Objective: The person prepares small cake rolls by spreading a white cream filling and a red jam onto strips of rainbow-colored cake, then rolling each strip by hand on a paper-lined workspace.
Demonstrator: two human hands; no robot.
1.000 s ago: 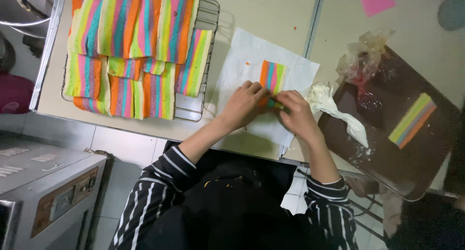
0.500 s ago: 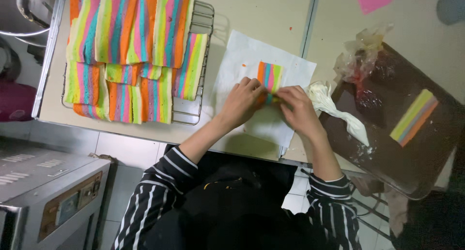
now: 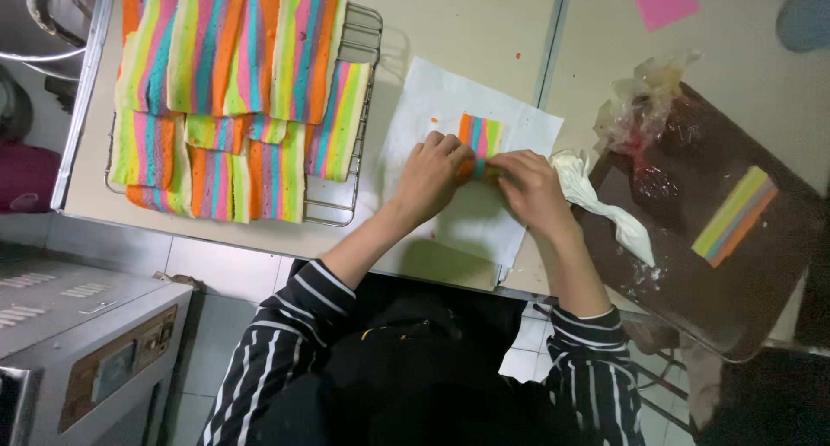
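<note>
My left hand (image 3: 432, 171) and right hand (image 3: 527, 182) both pinched the near edge of the striped cake piece (image 3: 481, 136) on the white paper (image 3: 450, 92) | roll barely begun (far end flat) | cake sheets (image 3: 233, 92) wait on the left rack (image 3: 367, 31).

Both forearms are reaching up from the six o'clock edge, sleeves of black-and-white stripe pushed back to mid-forearm. The left hand (image 3: 430, 176) is lying knuckles up, fingers curled and pressing down at their tips. The right hand (image 3: 529, 185) is sitting just at its three o'clock, also curled, fingertips pointing toward nine o'clock. The two hands are nearly touching, wrists angling inward toward each other.
</note>
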